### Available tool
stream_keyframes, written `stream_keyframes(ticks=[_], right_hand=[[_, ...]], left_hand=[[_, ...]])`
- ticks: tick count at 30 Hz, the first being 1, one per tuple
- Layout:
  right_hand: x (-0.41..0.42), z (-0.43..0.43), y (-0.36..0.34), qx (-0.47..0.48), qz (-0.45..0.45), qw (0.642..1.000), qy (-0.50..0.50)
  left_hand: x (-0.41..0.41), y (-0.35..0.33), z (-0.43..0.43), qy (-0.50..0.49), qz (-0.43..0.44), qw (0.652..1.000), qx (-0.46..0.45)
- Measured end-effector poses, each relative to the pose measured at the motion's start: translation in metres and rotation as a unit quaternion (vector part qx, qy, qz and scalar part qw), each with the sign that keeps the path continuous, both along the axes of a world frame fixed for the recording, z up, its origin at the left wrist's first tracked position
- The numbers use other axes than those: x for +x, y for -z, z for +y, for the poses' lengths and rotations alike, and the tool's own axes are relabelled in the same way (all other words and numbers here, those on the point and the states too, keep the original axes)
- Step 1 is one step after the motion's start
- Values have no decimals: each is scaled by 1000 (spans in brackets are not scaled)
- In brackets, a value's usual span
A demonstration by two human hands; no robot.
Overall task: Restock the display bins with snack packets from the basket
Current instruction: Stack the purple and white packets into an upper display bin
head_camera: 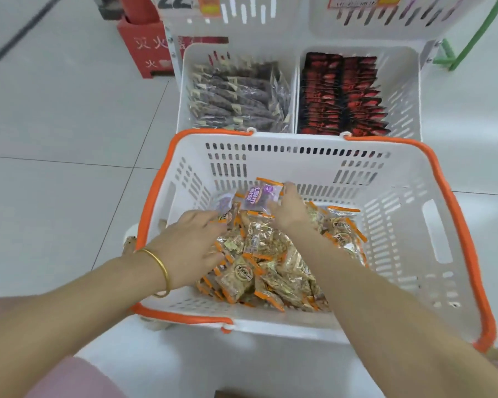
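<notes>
**Basket** (408, 234): white slotted plastic with an orange rim and handles, at the centre of view, standing on a white desk (270, 354).

**Snack packets** (270, 268): a loose heap of clear, orange-edged packets with pale brown contents. It covers the basket floor from centre towards 6 o'clock. The 3 o'clock side of the basket floor is bare.

**Purple packet** (259, 196): clear with a purple label and orange ends, raised above the heap at its 12 o'clock edge. A second purple-marked packet (224, 201) lies at the heap's 10 o'clock edge.

**Right hand** (289, 209): enters from 5 o'clock and pinches the purple packet by its right end, fingers curled over the top edge.

**Left hand** (189, 242): enters from 8 o'clock, palm down, fingers stretched out flat over the heap's 9 o'clock side. The fingertips are near the second purple-marked packet and grip nothing that can be seen. A gold bangle (161, 265) is on the wrist.

**Left display bin** (197, 53): white, at 12 o'clock beyond the basket, holding rows of grey-purple packs (236, 96).

**Right display bin** (400, 90): white, at 1 o'clock, touching the left display bin. It holds two rows of red-and-black packs (342, 96), with a gap along its 3 o'clock wall.

**Upper bins** (242, 10): white and slotted, above the display bins, with price tags (354, 0) too blurred to read.

**Red box** (144, 50): at 11 o'clock on the pale tiled floor (55, 110).
</notes>
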State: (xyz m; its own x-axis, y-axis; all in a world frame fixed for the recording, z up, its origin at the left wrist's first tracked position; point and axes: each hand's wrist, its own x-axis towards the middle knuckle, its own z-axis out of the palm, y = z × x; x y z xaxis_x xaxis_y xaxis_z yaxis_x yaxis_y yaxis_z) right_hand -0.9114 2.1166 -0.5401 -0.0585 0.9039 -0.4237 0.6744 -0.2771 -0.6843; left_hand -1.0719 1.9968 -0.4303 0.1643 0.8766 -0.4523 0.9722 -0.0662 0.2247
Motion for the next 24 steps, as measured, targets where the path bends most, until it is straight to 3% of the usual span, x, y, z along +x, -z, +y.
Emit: stream_keyframes(ticks=[4, 7, 11, 16, 20, 24], right_hand=[[-30, 15, 34, -30, -47, 988, 142], [-38, 17, 41, -15, -41, 981, 190], [-35, 18, 30, 48, 46, 974, 217], [-40, 0, 5, 78, 176, 972, 134], [-75, 1, 15, 17, 107, 994, -2], [-109, 13, 40, -31, 66, 997, 6]], left_hand=[[-25, 18, -10, -27, -54, 998, 23], [-44, 29, -16, -28, -70, 996, 56], [-59, 34, -23, -47, -91, 993, 57], [-59, 28, -25, -76, -112, 983, 128], [-62, 28, -27, -99, -143, 976, 130], [-60, 23, -24, -94, -129, 982, 101]])
